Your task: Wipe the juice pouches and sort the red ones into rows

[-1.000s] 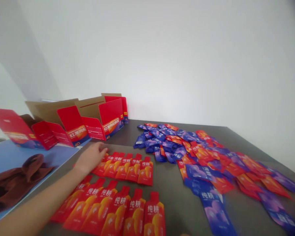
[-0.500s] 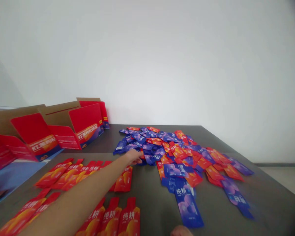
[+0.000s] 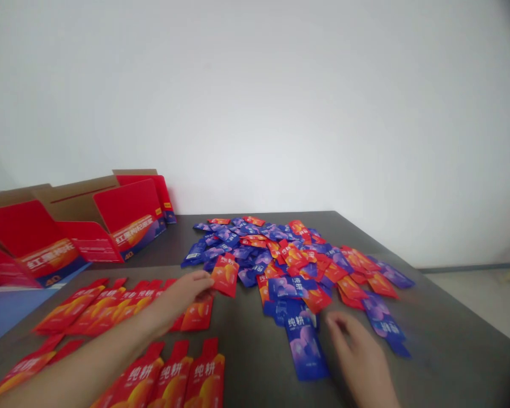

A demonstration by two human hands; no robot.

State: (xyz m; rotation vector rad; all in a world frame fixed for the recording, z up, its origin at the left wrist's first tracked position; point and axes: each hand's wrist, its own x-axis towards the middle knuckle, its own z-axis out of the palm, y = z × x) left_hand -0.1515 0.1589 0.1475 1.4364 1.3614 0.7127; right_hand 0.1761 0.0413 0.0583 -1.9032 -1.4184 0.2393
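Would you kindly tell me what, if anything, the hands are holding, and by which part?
The left hand holds a red pouch by its left side edge; the right hand holds nothing visible.

soft, even brightness fills the view; the wall [image 3: 272, 130] is palest near its middle and greys toward the sides. darkness smudges the top right corner. the right hand [image 3: 363, 357] looks blurred, the boxes [image 3: 15, 229] stretched leftward, the table [image 3: 255, 357] dull.

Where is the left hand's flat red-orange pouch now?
In the head view, the red-orange pouch is left of centre, held by the left hand, at the near-left edge of the blue-and-red pouch pile.
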